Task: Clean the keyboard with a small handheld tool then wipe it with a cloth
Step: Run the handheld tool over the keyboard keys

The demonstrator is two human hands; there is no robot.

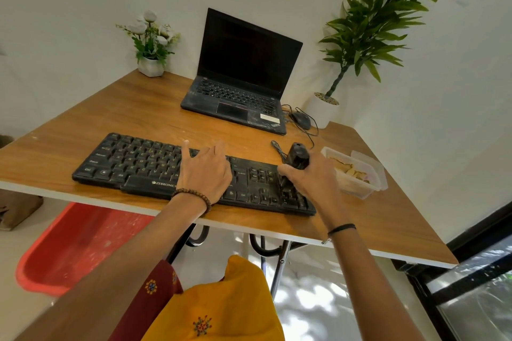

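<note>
1. The black keyboard (144, 163) lay along the near edge of the wooden worktop (110, 108), its number pad at the right end.
2. The left hand (206, 171) rested flat on the middle keys, its grip apart, with fingers straight and spread.
3. The right hand (313, 177) had its grip clamped round a small black handheld tool (297, 156), held upright over the number pad; whether its lower end touched the keys could not be told.
4. A clear plastic container (357, 174) with pale brown pieces inside stood just beside the keyboard's right end, close to the right hand.
5. A looped black cable (277, 148) lay just beyond the tool.
6. Farther back sat an open laptop (243, 77) with a dark screen, and a black mouse (301, 120) at its right with a tangled cord.
7. A white pot of pale flowers (151, 65) stood at the far left corner; a tall leafy plant (371, 22) rose at the far right.
8. A red tub (77, 246) sat on the floor below the worktop's left side.
</note>
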